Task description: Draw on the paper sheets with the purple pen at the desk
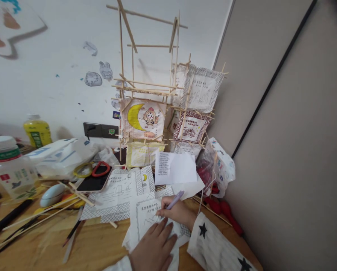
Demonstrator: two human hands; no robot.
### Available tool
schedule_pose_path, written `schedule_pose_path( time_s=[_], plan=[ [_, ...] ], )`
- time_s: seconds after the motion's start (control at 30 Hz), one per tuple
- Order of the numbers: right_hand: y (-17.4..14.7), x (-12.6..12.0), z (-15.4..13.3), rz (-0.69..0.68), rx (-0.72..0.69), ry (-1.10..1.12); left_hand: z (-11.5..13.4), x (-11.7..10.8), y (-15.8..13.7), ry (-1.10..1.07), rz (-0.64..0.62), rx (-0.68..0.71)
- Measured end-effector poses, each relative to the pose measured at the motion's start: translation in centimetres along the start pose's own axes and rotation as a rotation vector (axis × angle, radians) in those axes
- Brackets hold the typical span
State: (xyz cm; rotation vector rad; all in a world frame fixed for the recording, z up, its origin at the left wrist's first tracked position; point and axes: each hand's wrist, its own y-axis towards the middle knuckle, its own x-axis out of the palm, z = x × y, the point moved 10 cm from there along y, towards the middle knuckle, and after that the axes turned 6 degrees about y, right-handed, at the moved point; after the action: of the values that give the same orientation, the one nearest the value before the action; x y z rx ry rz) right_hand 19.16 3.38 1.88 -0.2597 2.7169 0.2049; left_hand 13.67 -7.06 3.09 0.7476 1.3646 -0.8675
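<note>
My right hand (pixel 179 211) is closed around a light purple pen (pixel 176 199), its tip low over a white sheet (pixel 140 222) with handwritten characters and a thin line drawing of hills. My left hand (pixel 155 246) lies flat on the lower part of that sheet, fingers stretched out and holding nothing. Part of the sheet is hidden under both hands. Just left of it lie other drawn sheets (pixel 114 195) with cross-hatched borders, one showing boats. Behind the pen, a white paper with handwritten lines (pixel 175 169) leans against a wooden-stick frame.
A tall frame of wooden sticks (pixel 146 90) holds decorated panels at the back. Left on the table are a phone (pixel 93 180), red-handled scissors (pixel 100 169), a clear jar (pixel 12 169), a yellow bottle (pixel 37 131) and loose sticks (pixel 41 214). A plastic bag (pixel 222 165) sits right.
</note>
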Motion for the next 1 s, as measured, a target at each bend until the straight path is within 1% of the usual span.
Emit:
schedule_pose_path(
  time_s=[0.17,0.3,0.5,0.67,1.0],
  plan=[
    [0.0,-0.3,0.1,0.016,0.000,-0.050,0.1,-0.1,0.0,-0.028,-0.047,-0.008],
    [-0.1,-0.9,0.0,0.062,-0.020,-0.057,0.1,-0.5,-0.2,-0.041,-0.096,-0.025],
    [0.0,-0.9,0.2,0.073,-0.026,-0.104,0.4,-1.3,-0.2,0.037,-0.039,0.004],
    [0.0,-0.8,0.4,0.078,-0.020,-0.129,0.2,-1.2,-0.3,-0.003,-0.097,-0.039],
    [-0.1,-0.6,-0.2,0.040,-0.031,-0.102,0.2,-0.8,-0.3,0.021,-0.093,-0.027]
  ],
)
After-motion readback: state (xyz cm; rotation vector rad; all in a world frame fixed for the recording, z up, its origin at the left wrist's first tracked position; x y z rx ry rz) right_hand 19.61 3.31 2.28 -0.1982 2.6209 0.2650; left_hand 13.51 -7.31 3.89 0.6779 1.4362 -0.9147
